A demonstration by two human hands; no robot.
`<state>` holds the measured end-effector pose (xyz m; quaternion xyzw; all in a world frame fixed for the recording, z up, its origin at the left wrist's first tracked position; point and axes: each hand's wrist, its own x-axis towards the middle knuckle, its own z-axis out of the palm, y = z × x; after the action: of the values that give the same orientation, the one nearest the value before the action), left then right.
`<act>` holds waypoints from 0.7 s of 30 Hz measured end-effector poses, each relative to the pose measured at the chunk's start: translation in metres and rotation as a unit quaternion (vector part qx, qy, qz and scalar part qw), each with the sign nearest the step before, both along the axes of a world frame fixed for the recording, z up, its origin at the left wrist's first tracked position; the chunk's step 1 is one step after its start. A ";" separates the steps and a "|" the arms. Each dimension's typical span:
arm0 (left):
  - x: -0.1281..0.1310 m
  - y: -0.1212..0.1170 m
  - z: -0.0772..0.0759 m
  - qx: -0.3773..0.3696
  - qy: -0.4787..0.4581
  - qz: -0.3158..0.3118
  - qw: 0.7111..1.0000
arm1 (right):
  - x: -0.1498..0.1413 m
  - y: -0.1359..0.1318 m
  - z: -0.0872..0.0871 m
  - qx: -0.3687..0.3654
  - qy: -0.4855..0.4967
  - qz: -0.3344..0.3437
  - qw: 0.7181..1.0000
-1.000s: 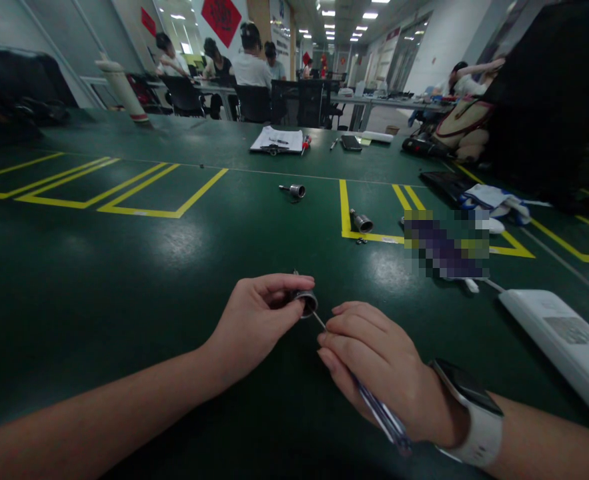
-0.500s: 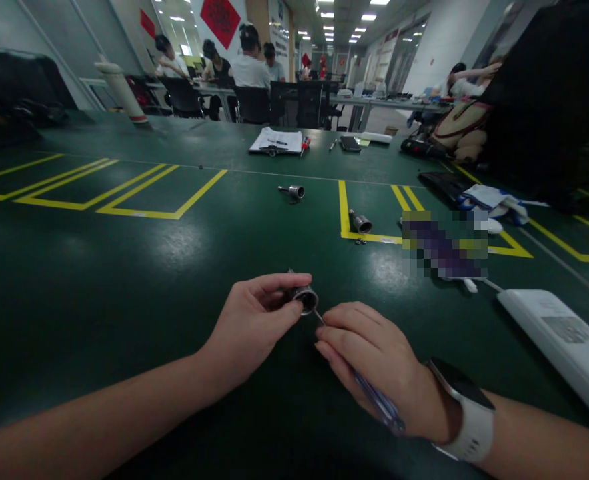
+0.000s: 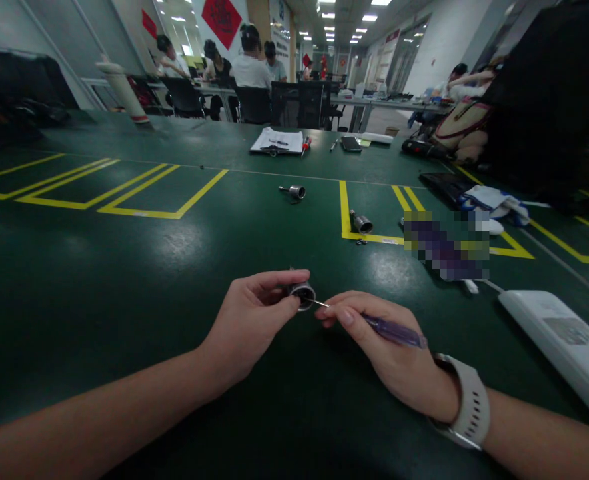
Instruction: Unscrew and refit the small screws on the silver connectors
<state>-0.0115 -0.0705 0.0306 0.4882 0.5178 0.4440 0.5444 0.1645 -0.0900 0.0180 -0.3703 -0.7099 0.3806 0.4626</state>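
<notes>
Between its thumb and fingers, my left hand [image 3: 254, 317] grips a small silver metal cup-shaped part [image 3: 304, 293], its round opening turned toward my right side. My right hand [image 3: 379, 340] holds a screwdriver [image 3: 397, 331] with a see-through purple handle, palm rolled upward. The thin shaft reaches into the cup's opening; its tip is hidden inside. Farther off lie two similar metal cup parts, one [image 3: 297, 192] in the middle of the table and another [image 3: 361, 222] at the corner of a yellow tape mark. A few tiny dark pieces [image 3: 361, 242] lie just in front of that one.
A white power bank [image 3: 559, 340] with a cable lies at the right, near a blurred-out device [image 3: 444, 247]. Farther back are a clipboard with paper [image 3: 277, 141], a phone [image 3: 351, 144] and a cloth [image 3: 497, 200]. Several people sit at tables beyond.
My right hand has rolled over, swinging the screwdriver's handle up and to the right. The shaft now points into the cup's opening instead of its lower rim. My left hand has barely moved.
</notes>
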 end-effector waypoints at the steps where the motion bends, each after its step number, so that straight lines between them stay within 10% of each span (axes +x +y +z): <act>1: 0.000 0.000 0.000 0.003 0.002 -0.004 1.000 | 0.001 0.000 0.000 0.003 -0.002 -0.003 1.000; 10: 0.001 -0.001 0.001 0.046 0.058 -0.057 0.996 | -0.001 -0.006 0.003 0.042 -0.068 -0.003 0.997; 21: 0.000 0.003 -0.008 0.040 0.093 -0.081 0.992 | 0.003 0.004 0.008 -0.138 -0.038 -0.007 0.990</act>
<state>-0.0111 -0.0672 0.0223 0.5886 0.5068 0.3717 0.5084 0.1675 -0.0860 0.0263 -0.4496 -0.6655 0.4573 0.3820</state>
